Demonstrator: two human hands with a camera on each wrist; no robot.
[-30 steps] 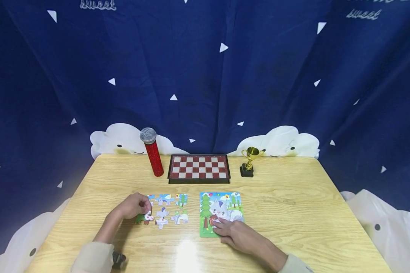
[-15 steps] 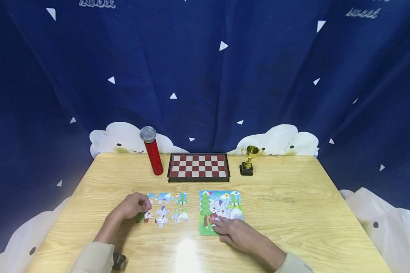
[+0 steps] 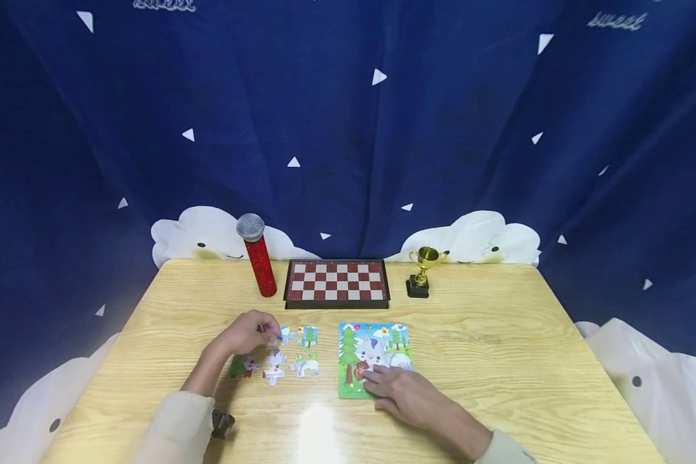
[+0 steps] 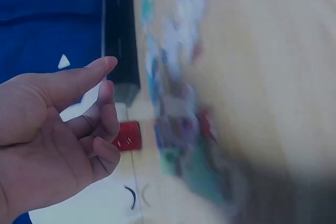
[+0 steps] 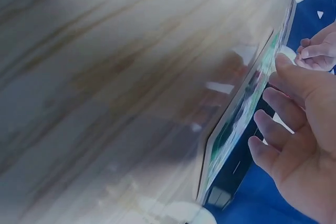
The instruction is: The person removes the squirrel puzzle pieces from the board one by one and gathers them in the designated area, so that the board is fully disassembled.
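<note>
On the table left of centre lie several loose jigsaw pieces: a green one (image 3: 240,366), a white animal-face one (image 3: 274,368), a tail one (image 3: 305,366) and a tree one (image 3: 310,336). My left hand (image 3: 252,332) hovers over the upper-left pieces, hiding part of them. In the left wrist view its fingers (image 4: 107,121) are loosely bent with nothing between them, and the pieces behind are blurred. My right hand (image 3: 403,393) lies over the lower right of a puzzle board (image 3: 348,354) showing a cartoon animal among trees. Its fingers (image 5: 273,124) are relaxed and spread.
Behind the puzzle things stands a red-and-white checkered board (image 3: 338,283) in a black frame. A red glitter microphone (image 3: 260,264) stands to its left, a small gold trophy cup (image 3: 422,274) to its right. A blue curtain (image 3: 336,129) hangs behind the wooden table (image 3: 499,361).
My left hand has moved right and slightly away from me, off the lower-left piece and towards the upper pieces. The right hand stays on the puzzle board.
</note>
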